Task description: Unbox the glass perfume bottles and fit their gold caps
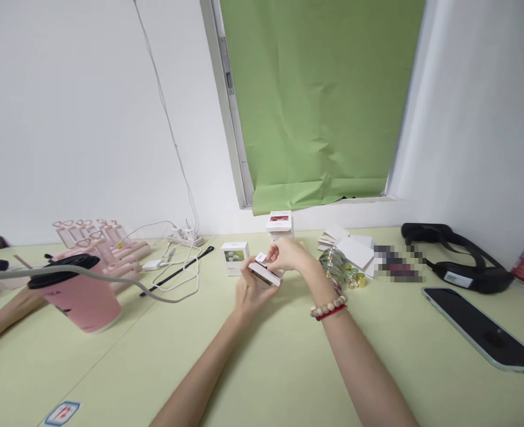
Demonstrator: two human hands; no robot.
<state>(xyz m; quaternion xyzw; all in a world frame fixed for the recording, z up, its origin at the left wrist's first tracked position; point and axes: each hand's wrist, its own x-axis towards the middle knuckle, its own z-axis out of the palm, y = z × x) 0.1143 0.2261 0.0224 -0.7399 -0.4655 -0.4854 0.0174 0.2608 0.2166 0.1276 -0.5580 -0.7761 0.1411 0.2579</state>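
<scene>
My left hand [249, 292] grips a small white cardboard box [265, 274], tilted, with a dark opening on its upper side. Over that box, my right hand [286, 255] has its fingers pinched at the lid flap; whether they hold the flap or something inside is hidden. A closed white box with a green picture [235, 259] stands just left of my hands. Behind them is a stack of white boxes, the top one with a red picture [280, 220]. Beyond my right wrist lie clear round glass bottles [332, 259] and small gold-and-green caps [355, 279].
Flat white cartons [355, 252] lie behind the bottles. To the right are a phone [482, 329] and a black headset [461, 261]. A pink cup [81, 296], a co-worker's arm [10, 317], pink tubes [110, 249] and a power strip [185, 240] with cables are on the left.
</scene>
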